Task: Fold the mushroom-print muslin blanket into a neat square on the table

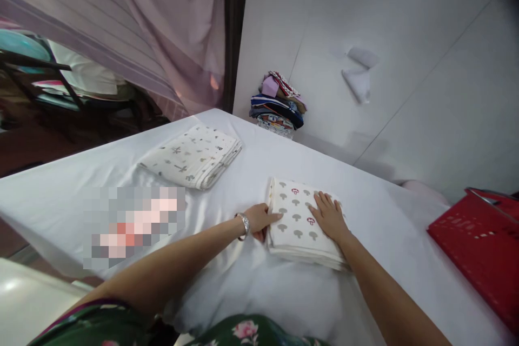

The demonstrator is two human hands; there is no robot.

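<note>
A folded white cloth (294,232) printed with grey mushrooms and a few red figures lies in front of me on the white-covered table. At its left edge is my left hand (259,219), thumb on top and the other fingers curled at the side, gripping it. The lower fingertips are partly hidden by the cloth. My right hand (330,216) lies flat on the upper right part of the same cloth, fingers spread. Farther left and back rests another folded white cloth (190,154) with small grey plant-like prints.
White fabric (162,286) covers the table. A stack of folded clothes (278,105) stands beyond its far edge, by the wall. On the right is a red bag or case (474,248). A pink curtain (174,27) hangs at the left; a blurred patch (133,227) covers something on the table.
</note>
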